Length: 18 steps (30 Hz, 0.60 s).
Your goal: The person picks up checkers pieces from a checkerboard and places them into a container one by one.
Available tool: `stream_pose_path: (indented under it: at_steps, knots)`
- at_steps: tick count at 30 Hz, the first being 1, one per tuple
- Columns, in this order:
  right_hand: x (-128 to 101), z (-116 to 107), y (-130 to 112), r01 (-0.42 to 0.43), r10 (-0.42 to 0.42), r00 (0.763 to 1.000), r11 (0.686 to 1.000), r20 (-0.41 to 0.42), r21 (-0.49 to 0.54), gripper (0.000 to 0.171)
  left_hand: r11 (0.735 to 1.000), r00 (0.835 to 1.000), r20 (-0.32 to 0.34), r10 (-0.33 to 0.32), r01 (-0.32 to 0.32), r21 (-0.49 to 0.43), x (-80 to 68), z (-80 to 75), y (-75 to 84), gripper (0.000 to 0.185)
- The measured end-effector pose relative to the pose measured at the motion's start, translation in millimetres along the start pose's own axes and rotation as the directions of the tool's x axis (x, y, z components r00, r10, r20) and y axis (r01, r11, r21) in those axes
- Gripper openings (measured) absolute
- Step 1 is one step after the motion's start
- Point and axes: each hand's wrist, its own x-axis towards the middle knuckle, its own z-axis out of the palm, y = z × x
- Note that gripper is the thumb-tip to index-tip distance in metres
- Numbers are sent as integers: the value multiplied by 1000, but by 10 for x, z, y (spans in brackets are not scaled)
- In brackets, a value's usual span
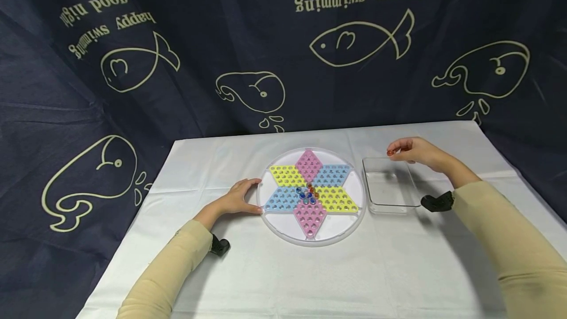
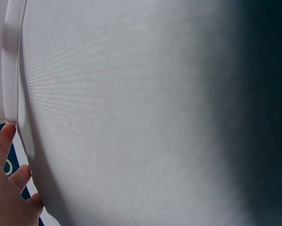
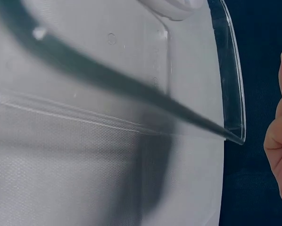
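Right hand (image 1: 416, 152) with glossy red marble (image 1: 390, 152) above clear tray (image 1: 390, 204)

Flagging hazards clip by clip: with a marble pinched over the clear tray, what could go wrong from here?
1. The right hand pinches a red marble above the clear tray's far rim; released there, it might bounce out and roll across the table.
2. The left hand only rests on the board's rim; a nudge could scatter the marbles clustered at its centre.
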Motion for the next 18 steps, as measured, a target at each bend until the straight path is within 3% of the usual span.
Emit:
stream_pose_path:
  at_steps: [9,18]
  knots:
    - [6,1,39,20,-21,999,999,46,32,25,1000,1000,-1,-3,3,-3,-5,-3,-5,89]
    - [21,27,38,29,-33,996,998,84,48,30,1000,1000,-4,2,-2,-6,2,1,-6,88]
